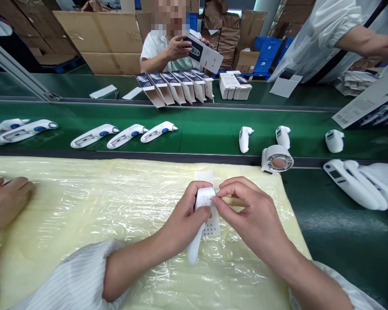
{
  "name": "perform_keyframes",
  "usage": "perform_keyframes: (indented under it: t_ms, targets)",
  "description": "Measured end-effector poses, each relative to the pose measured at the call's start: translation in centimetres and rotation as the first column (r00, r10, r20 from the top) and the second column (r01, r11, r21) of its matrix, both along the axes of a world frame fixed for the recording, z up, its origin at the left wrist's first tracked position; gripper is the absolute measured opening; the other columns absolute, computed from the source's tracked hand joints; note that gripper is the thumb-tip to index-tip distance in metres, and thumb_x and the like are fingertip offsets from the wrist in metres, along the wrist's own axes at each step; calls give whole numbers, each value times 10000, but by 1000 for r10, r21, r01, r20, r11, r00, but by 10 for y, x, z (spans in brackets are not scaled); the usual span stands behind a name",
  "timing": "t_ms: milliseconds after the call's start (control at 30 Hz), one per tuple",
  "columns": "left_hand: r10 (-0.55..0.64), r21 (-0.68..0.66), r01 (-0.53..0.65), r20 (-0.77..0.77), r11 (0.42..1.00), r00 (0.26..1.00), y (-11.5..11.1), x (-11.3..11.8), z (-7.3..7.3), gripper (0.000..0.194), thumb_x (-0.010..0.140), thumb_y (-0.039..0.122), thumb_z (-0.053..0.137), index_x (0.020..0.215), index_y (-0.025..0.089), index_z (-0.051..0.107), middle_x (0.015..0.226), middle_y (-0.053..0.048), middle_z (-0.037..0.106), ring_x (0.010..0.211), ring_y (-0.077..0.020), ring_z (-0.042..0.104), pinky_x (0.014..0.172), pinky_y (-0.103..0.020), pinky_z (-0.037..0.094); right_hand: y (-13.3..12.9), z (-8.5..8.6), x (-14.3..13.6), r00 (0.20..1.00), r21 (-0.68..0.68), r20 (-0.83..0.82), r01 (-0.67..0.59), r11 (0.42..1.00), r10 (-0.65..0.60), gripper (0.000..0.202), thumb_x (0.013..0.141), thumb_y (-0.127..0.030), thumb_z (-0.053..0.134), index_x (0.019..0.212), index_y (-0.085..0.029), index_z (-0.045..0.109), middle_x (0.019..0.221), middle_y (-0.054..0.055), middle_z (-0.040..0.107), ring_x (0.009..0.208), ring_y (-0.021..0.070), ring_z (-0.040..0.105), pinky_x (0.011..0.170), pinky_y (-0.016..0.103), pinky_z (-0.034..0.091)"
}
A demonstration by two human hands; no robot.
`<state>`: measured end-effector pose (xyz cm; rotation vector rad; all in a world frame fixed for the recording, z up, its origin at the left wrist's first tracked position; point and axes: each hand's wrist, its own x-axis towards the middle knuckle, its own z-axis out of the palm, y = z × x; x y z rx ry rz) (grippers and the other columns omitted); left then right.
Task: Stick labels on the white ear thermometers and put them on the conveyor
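Observation:
My left hand (pixel 192 215) is wrapped round a white handheld device (pixel 195 247), its head up and its handle slanting down to the left. The fingertips of my right hand (pixel 242 206) are pinched at the right edge of the device's head; what they hold, if anything, is too small to make out. Behind and below the device lies a white sheet with rows of small round dots (pixel 211 228), partly covered by the device and my left hand.
Yellow plastic-covered mat (pixel 84 206) under my hands. Green belt (pixel 197 133) beyond, with several white devices (pixel 95 136). A roll of tape (pixel 278 159) sits at its near edge. More white parts (pixel 355 183) lie right. A co-worker's hand is far left; two people stand across, one holding a box (pixel 203 54).

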<state>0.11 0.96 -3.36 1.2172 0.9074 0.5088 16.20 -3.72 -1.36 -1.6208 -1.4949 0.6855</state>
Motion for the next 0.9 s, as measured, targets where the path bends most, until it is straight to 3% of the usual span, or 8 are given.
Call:
perform_keyframes:
  t_ms: [367, 633, 900]
  targets:
    - [50, -39, -50, -4, 998, 999, -3, 3, 5, 356, 810, 280, 546, 1148, 245, 437, 698, 57, 499, 662, -135, 463, 608, -255, 371, 1, 0, -2, 999, 30, 43, -6, 1000, 4, 72, 886, -220, 627, 857, -244, 689, 964, 23, 674, 871, 164, 656, 629, 255, 572]
    - [93, -87, -90, 24, 992, 995, -3, 4, 2, 263, 906, 354, 513, 1140, 250, 454, 714, 45, 543, 654, -136, 493, 600, -253, 386, 1, -1, -2, 996, 72, 87, -5, 997, -2, 82, 904, -241, 619, 850, -238, 681, 980, 40, 681, 910, 181, 669, 704, 297, 598]
    - [115, -61, -112, 37, 992, 993, -6, 4, 2, 181, 895, 301, 517, 1061, 232, 493, 680, 51, 523, 629, -127, 494, 588, -237, 403, -1, -1, -4, 976, 117, 214, -55, 992, 29, 100, 930, -230, 601, 865, -245, 675, 952, 31, 684, 828, 171, 673, 619, 266, 540]
